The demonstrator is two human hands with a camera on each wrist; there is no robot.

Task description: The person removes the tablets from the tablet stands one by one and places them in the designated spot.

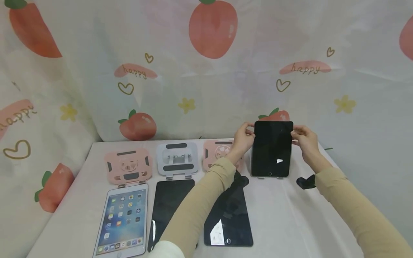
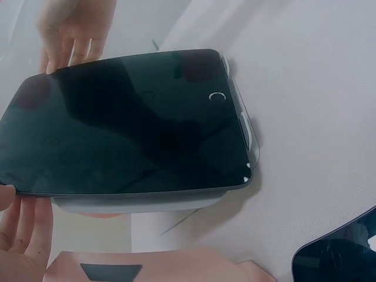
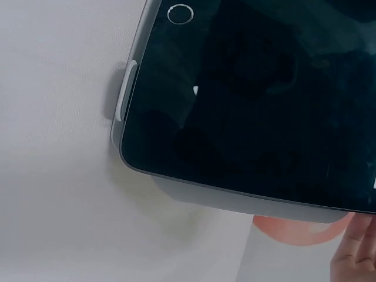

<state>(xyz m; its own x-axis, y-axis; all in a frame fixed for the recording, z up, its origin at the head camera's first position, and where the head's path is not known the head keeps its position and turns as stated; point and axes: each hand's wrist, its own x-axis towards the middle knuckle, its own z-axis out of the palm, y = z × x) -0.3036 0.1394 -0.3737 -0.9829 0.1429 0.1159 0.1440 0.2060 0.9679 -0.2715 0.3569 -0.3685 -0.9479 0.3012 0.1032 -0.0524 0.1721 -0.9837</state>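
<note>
A black tablet [image 1: 272, 148] stands nearly upright on a pale grey stand [image 2: 141, 202] at the back right of the table. Its screen is dark, with the round home button at the bottom. My left hand [image 1: 244, 139] pinches the tablet's left edge near the top, thumb in front and fingers behind. On the opposite edge, at about the same height, my right hand [image 1: 304, 139] pinches it too. Small lips of the stand show under the tablet's lower edge. Most of the stand is hidden behind the tablet.
Left of it lie a pink stand [image 1: 129, 165], a grey-blue stand [image 1: 177, 159] and another pink stand [image 1: 211, 152]. In front are a white tablet [image 1: 124, 218] with a lit screen and two dark tablets [image 1: 172, 200] [image 1: 227, 218]. A fruit-printed curtain [image 1: 206, 82] hangs behind.
</note>
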